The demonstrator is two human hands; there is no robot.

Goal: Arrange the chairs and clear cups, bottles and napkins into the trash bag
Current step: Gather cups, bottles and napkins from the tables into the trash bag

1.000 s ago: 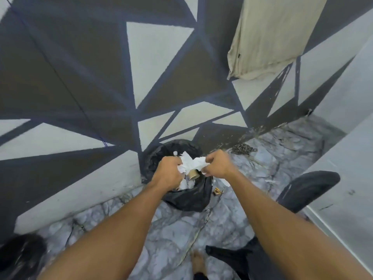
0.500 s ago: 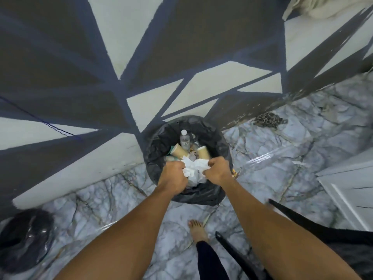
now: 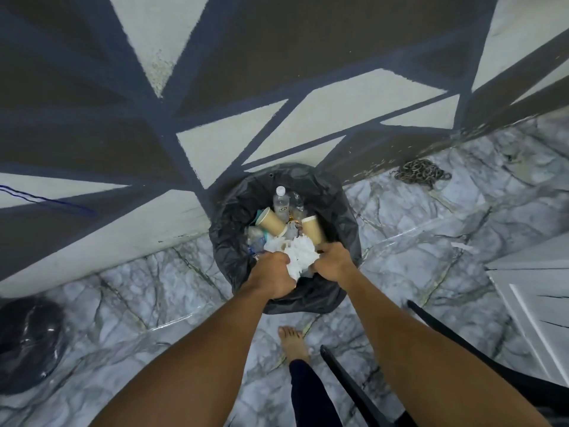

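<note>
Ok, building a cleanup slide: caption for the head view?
Crumpled napkins gripped by left hand and right hand over a black trash bag holding paper cups and a bottle.

I can read no text on my feed. The clear bottle (image 3: 281, 202) lying in the trash bag (image 3: 345, 211) has a small dark mark on its side label. It is too small and blurred for me to tell letters or a brand. The sides of the two tan paper cups (image 3: 272, 224) next to it look plain to me at this sharpness.
</note>
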